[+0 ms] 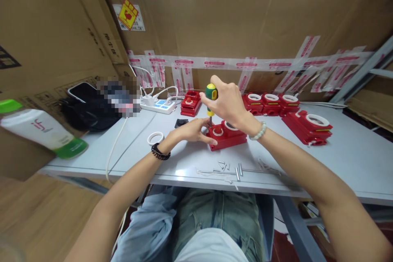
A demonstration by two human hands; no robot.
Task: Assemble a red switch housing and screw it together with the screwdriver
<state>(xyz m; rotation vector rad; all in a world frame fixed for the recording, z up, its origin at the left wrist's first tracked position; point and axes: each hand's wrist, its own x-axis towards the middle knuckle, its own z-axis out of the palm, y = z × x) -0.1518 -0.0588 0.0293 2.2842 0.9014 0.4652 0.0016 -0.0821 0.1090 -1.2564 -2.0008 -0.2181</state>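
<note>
My right hand (226, 100) is wrapped round the green and yellow handle of a screwdriver (210, 111), held upright. Its shaft points down at the far left corner of a red plastic housing (229, 141) with white rings on top. On the left end of that housing, my left hand (196, 130) grips its edge between thumb and fingers. The screwdriver tip is partly hidden by my left fingers. A loose white ring (155, 138) and a small black part (181, 123) lie to the left. Nearer the table edge are several screws (224, 166) and metal pins (237, 173).
More red housings (272, 104) stand at the back right, with a larger one (308, 127) in front. Another red part (190, 103) sits beside a white power strip (159, 104). A white and green bottle (43, 129) is at the left. Cardboard (215, 16) walls the back.
</note>
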